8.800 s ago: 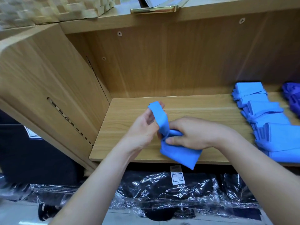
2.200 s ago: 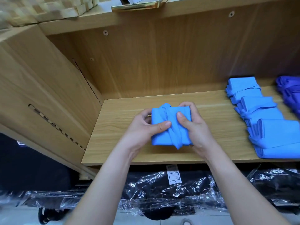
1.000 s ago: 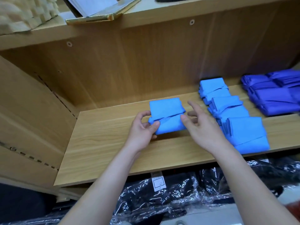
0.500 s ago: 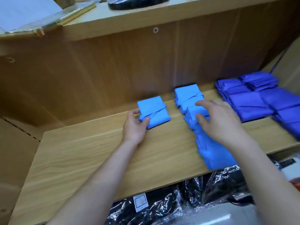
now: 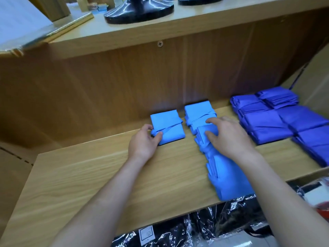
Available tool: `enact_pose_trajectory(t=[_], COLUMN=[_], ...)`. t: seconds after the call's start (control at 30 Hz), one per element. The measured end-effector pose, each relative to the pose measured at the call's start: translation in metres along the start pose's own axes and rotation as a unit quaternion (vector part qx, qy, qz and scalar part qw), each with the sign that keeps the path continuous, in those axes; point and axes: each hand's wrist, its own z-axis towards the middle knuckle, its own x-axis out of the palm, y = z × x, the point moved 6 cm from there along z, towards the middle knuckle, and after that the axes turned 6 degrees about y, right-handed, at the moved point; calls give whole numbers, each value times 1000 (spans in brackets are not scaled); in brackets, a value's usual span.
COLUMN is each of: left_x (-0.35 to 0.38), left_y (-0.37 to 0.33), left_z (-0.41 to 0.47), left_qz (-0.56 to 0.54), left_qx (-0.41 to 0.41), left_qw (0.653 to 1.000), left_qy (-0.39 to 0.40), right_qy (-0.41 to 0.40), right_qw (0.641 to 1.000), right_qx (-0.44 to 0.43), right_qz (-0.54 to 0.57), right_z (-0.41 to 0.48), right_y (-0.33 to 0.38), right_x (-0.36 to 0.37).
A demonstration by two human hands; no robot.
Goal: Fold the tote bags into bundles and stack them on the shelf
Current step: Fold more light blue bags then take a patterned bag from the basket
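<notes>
1 light-blue bundle (image 5: 167, 126) sits alone at the middle of the frame, on the shelf (image 5: 85, 175) close to the back panel, and your next move turns on it. Your left hand (image 5: 143, 142) clasps its near-left corner, thumb on top and fingers curled round the edge. From your grip the bundle lies up and to the right. Its longer side seems to point at the back panel, tilted a little left.

Just to its right, across a thin strip of bare wood, 1 row of light-blue bundles (image 5: 197, 111) runs from the back panel down to the shelf's front edge at lower right. Your right hand (image 5: 229, 137) lies spread on that row, fingers fairly straight, pressing rather than grasping.

Your left hand is the nearer one, and the bundle probably has to go right to join the row.

Counts:
- 1 loose bundle.
- At least 3 bundles in the row (blur hides the nearer ones).
- 2 columns of dark-blue bundles (image 5: 267, 122) at the right, number unclear.
- 2 black bases (image 5: 138, 10) along the top.
</notes>
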Motion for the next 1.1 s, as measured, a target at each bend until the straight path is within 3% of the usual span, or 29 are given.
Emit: enact_pose_trajectory(t=[0.13, 0.33, 0.43, 0.5, 0.63, 0.77, 0.9, 1.1], left_x=[4, 6, -17, -30, -34, -17, 22, 138], left_y=[-1, 0, -4, -13, -34, -59, -87, -142], left_z=[2, 4, -17, -39, -89, -144, -202, -286], left_qz=[-23, -4, -20, -75, -167, -185, -142, -34], left_qx=[-13, -23, 14, 86, 178, 240, 357, 446], left_qw=[999, 999, 1000, 992, 970, 948, 907, 837], left_qy=[18, 45, -19, -47, 16, 92, 171, 315], right_qy=[-49, -162, -187, -201, -196, -148, -48, 11], right_qw=[998, 967, 948, 939, 963, 986, 991, 967], right_qx=[7, -43, -39, -26, 9, 42, 112, 250], right_qz=[25, 191, 254, 279, 186, 71, -49, -42], right_z=[-8, -52, -86, -111, -162, -214, -271, -372], right_y=[2, 11, 10, 6, -6, -29, -78, -191], right_x=[-6, -24, -35, -43, -48, -44, -31, -12])
